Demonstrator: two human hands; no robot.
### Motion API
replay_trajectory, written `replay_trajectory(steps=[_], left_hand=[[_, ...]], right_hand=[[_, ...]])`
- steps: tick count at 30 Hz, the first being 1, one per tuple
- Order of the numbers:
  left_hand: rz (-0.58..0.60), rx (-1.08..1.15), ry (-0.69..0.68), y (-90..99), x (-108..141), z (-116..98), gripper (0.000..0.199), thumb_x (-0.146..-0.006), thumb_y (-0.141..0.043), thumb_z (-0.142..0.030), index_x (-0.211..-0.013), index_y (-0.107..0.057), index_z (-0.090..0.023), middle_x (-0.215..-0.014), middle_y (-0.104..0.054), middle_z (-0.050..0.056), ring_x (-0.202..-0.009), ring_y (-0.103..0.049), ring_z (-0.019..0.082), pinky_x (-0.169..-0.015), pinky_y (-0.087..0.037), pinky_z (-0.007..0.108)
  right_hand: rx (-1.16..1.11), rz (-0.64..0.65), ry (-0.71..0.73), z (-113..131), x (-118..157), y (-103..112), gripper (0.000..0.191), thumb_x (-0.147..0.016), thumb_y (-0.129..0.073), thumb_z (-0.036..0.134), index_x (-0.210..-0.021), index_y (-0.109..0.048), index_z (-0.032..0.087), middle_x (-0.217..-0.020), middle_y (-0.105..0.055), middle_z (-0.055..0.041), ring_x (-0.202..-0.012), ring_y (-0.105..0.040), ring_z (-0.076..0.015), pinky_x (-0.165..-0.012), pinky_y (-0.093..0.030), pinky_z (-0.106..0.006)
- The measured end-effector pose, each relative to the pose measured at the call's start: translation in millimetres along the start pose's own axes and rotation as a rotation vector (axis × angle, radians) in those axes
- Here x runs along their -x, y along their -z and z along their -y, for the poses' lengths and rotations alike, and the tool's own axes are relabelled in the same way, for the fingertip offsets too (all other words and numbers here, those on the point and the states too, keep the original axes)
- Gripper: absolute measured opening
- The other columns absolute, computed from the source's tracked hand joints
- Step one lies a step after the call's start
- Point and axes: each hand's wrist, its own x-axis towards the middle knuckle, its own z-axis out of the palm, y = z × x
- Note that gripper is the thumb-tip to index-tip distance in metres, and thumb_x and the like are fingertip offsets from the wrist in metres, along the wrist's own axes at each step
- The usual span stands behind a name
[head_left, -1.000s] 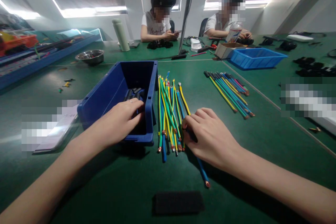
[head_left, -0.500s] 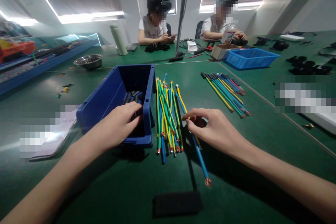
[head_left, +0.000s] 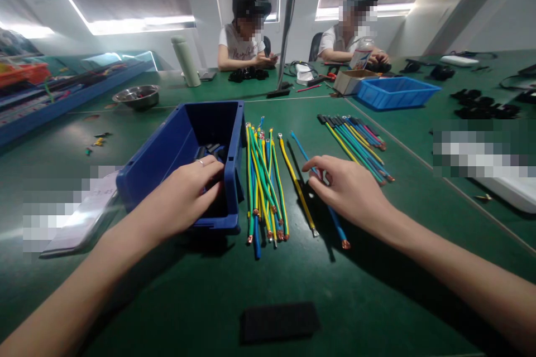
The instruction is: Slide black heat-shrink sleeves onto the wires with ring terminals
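My left hand (head_left: pixel 190 187) reaches over the near edge of a dark blue bin (head_left: pixel 142 167) holding short black pieces (head_left: pixel 209 150). Its fingers are curled and closed inside, with the tips hidden behind the bin wall. My right hand (head_left: pixel 341 184) pinches a blue cable (head_left: pixel 337 226) between thumb and fingers, its bare copper end pointing toward me. Left of that hand a single yellow-green cable (head_left: pixel 299 189) with a metal lug lies on the green table. Between it and the bin is a loose pile of yellow-green and blue cables (head_left: pixel 266 184).
Right of centre lies a row of cables with black ends (head_left: pixel 355 148). A black block (head_left: pixel 280 322) sits close to me. Further off are a light blue tray (head_left: pixel 396 92), a cardboard box (head_left: pixel 352 81), a metal bowl (head_left: pixel 137 97) and a metal pole (head_left: pixel 286 28). Two people sit across the table.
My right hand has moved right with the blue cable, away from the pile and the single yellow-green cable. My left hand stays in the bin.
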Motion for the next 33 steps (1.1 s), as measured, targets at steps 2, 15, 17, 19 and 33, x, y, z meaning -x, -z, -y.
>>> replay_trajectory(steps=[2, 15, 17, 19, 33], left_hand=[[-0.018, -0.059, -0.034, 0.6, 1.9, 0.3, 0.023, -0.095, -0.037, -0.024, -0.092, -0.058, -0.017, -0.105, -0.061, 0.009, -0.095, -0.062, 0.023, -0.084, -0.049, 0.038], [-0.123, -0.118, -0.110, 0.9, 2.8, -7.3, 0.023, -0.093, -0.038, -0.017, -0.088, -0.060, -0.014, -0.103, -0.060, 0.010, -0.090, -0.063, 0.023, -0.077, -0.049, 0.036], [-0.127, -0.107, -0.085, 0.4, 2.2, -8.7, 0.024, -0.093, -0.037, -0.017, -0.089, -0.060, -0.013, -0.102, -0.060, 0.010, -0.091, -0.063, 0.023, -0.078, -0.049, 0.036], [-0.126, -0.108, -0.066, 0.2, 1.5, -10.4, 0.025, -0.092, -0.037, -0.018, -0.090, -0.062, -0.013, -0.102, -0.061, 0.011, -0.093, -0.063, 0.024, -0.080, -0.049, 0.037], [-0.630, -0.373, -0.030, -0.3, 14.1, -33.7, 0.036, -0.099, -0.050, -0.026, -0.134, -0.055, -0.017, -0.110, -0.071, 0.009, -0.098, -0.067, 0.024, -0.088, -0.052, 0.037]], right_hand=[[0.199, 0.068, 0.016, -5.2, -1.4, -2.7, 0.030, -0.091, -0.045, 0.024, -0.110, -0.068, 0.021, -0.092, -0.066, -0.0059, -0.071, -0.059, -0.0191, -0.056, -0.027, -0.030], [0.108, 0.131, 0.167, 17.8, -0.4, -25.6, 0.039, -0.095, -0.043, 0.030, -0.125, -0.062, 0.015, -0.094, -0.061, -0.0076, -0.086, -0.059, -0.0211, -0.071, -0.039, -0.031], [0.079, 0.124, 0.169, 18.0, -0.6, -28.0, 0.040, -0.096, -0.042, 0.030, -0.126, -0.061, 0.014, -0.096, -0.062, -0.0087, -0.087, -0.058, -0.0212, -0.073, -0.040, -0.031], [0.043, 0.115, 0.171, 17.2, -1.3, -29.9, 0.040, -0.095, -0.042, 0.028, -0.128, -0.061, 0.013, -0.097, -0.063, -0.0092, -0.087, -0.058, -0.0212, -0.075, -0.040, -0.032], [-0.379, 0.080, 0.050, 0.5, -10.2, -27.7, 0.041, -0.092, -0.044, 0.026, -0.126, -0.064, 0.013, -0.072, -0.062, -0.0006, -0.065, -0.057, -0.0150, -0.061, -0.041, -0.029]])
